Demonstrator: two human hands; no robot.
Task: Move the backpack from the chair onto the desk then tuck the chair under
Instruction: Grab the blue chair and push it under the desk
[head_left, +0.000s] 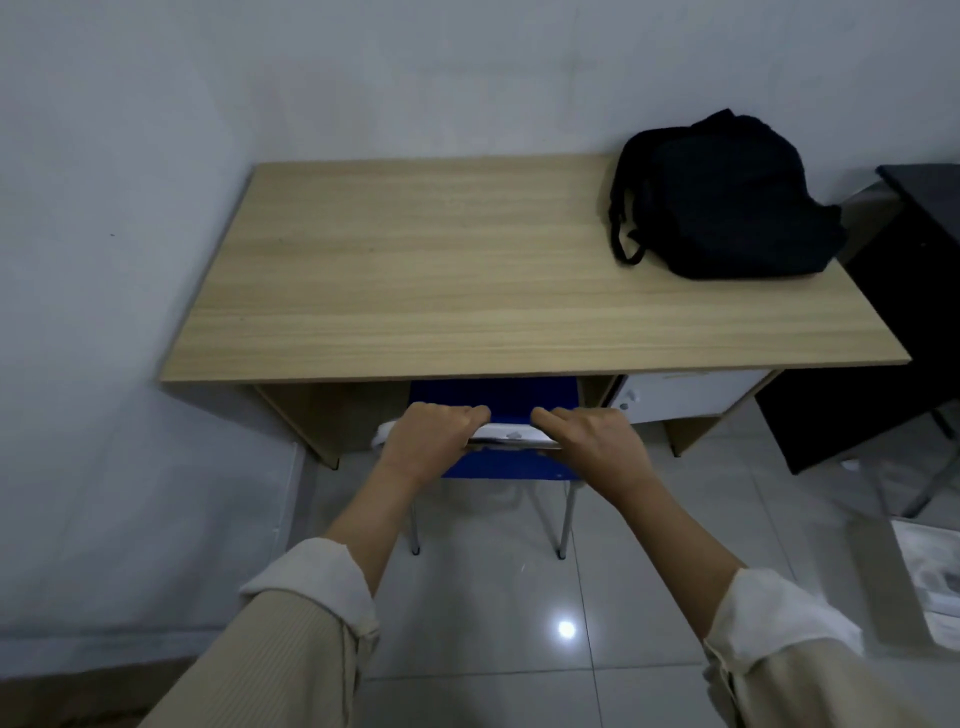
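A black backpack (727, 200) lies on the far right corner of the light wooden desk (441, 280), against the wall. A blue chair (498, 470) with metal legs stands in the desk's knee space, its seat mostly hidden under the desktop. My left hand (428, 441) and my right hand (587, 441) both grip the top edge of the chair's backrest, which has a white cover over it. The two hands sit side by side, a small gap between them.
A white drawer unit (675, 392) sits under the desk's right side. A black table (914, 312) stands to the right of the desk, with papers (930, 577) on the tiled floor. White walls close off the left and the back.
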